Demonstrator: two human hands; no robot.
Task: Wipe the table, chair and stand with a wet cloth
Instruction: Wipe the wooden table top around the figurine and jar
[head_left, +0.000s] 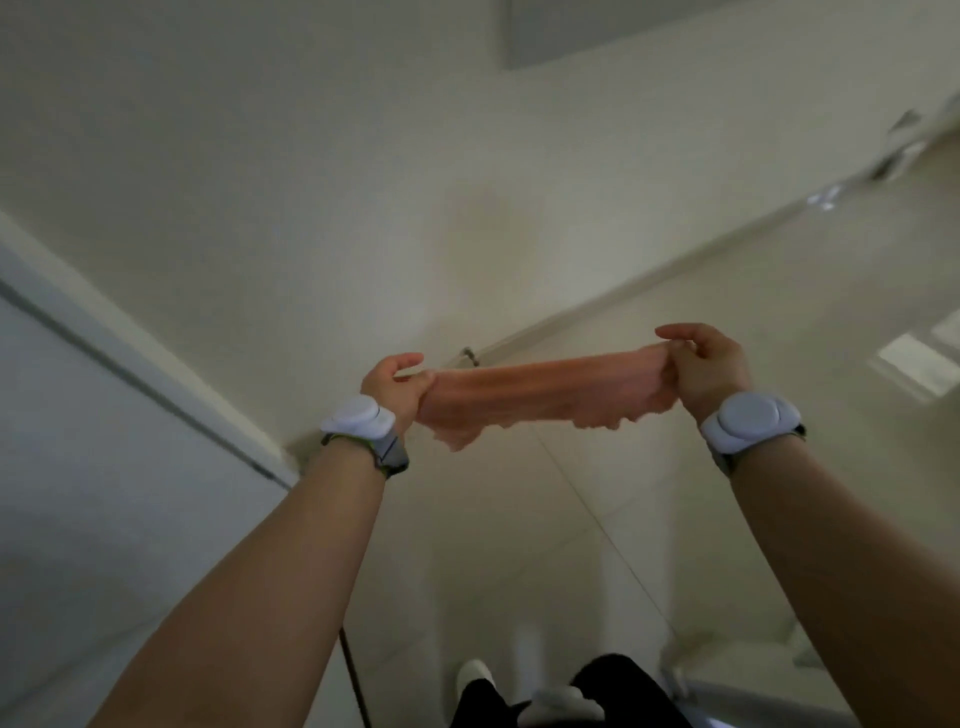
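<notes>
The peach-orange ribbed cloth (540, 397) hangs in mid-air at about chest height, pulled out into a long band between your two hands and touching nothing else. It looks soft, limp and light: the lower edge sags and bunches in ragged folds, so expect it to drape and fold the moment tension drops. Whether it is wet cannot be told from here; if it is, judge it a little heavier, clingier and prone to dripping. Your left hand (397, 387) has its fingers curled round the bunched left end. Your right hand (709, 366) pinches the right end between thumb and fingertips, with the rest of the fingers loosely bent. The ends are good places to hold for spreading it; for wiping, you will probably do better gathering it into a pad under one flat palm. Each wrist carries a white round unit on a grey strap (358, 415). Beyond the cloth stand a plain cream wall (311, 182) and a pale glossy tiled floor (779, 415), with a white panel (104, 467) at your left. No table, chair or stand shows.
</notes>
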